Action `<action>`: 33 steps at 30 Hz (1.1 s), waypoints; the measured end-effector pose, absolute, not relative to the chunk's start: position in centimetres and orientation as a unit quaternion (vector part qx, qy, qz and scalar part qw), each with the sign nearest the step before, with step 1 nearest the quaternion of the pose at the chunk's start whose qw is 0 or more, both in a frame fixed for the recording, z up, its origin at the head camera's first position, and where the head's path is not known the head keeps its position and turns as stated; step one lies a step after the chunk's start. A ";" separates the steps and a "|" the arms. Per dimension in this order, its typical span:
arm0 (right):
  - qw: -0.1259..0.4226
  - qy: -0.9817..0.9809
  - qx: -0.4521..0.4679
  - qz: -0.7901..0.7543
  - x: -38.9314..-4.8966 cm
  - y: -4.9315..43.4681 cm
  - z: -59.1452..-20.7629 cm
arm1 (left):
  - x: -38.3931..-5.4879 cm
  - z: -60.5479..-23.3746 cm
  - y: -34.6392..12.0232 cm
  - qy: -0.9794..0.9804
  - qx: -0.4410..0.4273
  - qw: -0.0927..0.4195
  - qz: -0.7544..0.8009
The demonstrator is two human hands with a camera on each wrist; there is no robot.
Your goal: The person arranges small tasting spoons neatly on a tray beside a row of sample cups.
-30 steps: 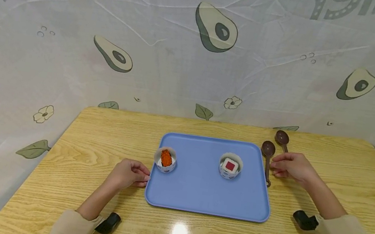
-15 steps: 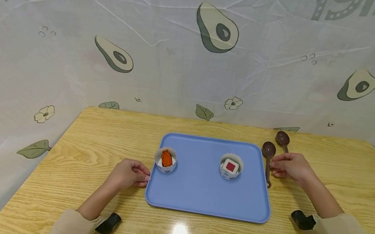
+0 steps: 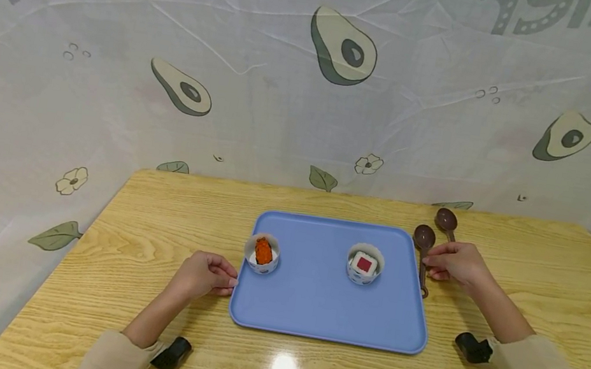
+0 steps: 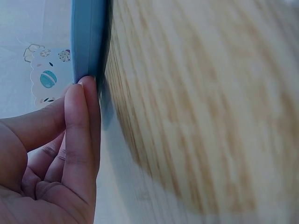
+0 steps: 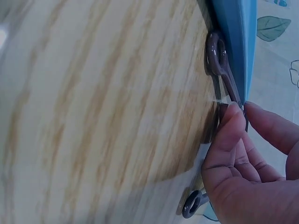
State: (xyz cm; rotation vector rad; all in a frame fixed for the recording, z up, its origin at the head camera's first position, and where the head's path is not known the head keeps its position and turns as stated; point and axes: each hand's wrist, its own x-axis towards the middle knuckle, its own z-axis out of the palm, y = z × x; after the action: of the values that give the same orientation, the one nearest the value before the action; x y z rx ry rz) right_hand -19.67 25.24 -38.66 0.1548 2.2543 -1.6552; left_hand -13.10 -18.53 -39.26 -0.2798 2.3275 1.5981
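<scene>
At the left rim of a blue tray [image 3: 305, 305], my left hand [image 3: 204, 274] holds the edge with its thumb and fingertips. My right hand [image 3: 459, 263] is beside the tray's right side. Its thumb and forefinger pinch the handle of a brown measuring spoon [image 3: 424, 236], whose looped end [image 5: 216, 52] shows against the tray wall in the right wrist view. A second brown spoon [image 3: 446, 219] lies just behind that hand, its handle partly hidden.
Two white patterned paper cups stand on the tray: the left cup [image 3: 261, 268] contains an orange-topped sushi piece [image 3: 264, 249], the right cup [image 3: 360, 279] a white piece with a red centre [image 3: 364, 264]. A printed cloth [image 3: 262, 102] hangs behind the wooden table [image 3: 200, 201].
My right hand has shifted slightly left to the nearer spoon's handle, and its thumb and forefinger have come together on it. The left hand and the tray stay as they were.
</scene>
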 end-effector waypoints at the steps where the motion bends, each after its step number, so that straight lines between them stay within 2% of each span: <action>1: 0.169 0.795 0.056 -0.580 -19.7 25.2 -38.7 | -13.1 -39.3 -18.5 0.811 -0.097 0.151 0.557; 33: 0.157 0.780 0.047 -0.604 -19.0 25.8 -37.9 | -12.9 -39.2 -18.5 0.811 -0.093 0.151 0.558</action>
State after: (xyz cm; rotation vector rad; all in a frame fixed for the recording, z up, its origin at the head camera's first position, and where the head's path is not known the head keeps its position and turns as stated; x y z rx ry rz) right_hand -18.98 25.84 -37.90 0.1350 2.2336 -1.7280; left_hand -12.92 -18.53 -39.18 -0.2669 2.3283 1.6027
